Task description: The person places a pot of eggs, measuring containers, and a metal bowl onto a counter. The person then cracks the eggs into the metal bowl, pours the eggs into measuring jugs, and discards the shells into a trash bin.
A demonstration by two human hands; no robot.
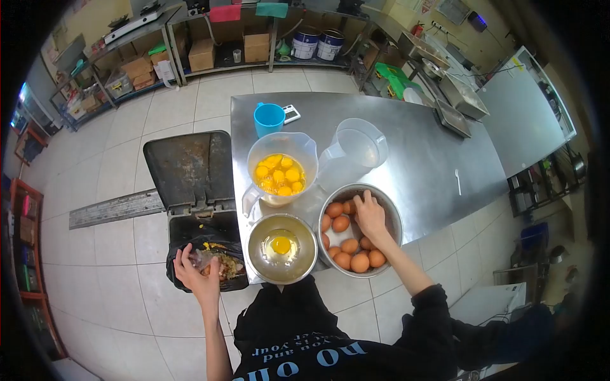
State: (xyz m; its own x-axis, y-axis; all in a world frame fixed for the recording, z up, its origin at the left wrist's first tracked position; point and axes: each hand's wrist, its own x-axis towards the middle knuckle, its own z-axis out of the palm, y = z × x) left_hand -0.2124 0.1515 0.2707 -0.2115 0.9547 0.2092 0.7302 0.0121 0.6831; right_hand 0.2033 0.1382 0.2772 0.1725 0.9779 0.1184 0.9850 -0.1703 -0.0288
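My right hand (370,216) is down in the pot (392,223), fingers bent at its far side. One egg (349,207) lies just beside my fingertips; the other eggs (359,262) sit left of them and nearer me. Whether I grip one, I can't tell, since my knuckles hide it. My left hand (198,273) is over the bin (183,227), fingers and thumb spread apart, scraps (231,267) just beside my thumb. Between my hands stands the bowl (260,261) with one yolk (281,245); beyond it, the jug (305,147) holds many more.
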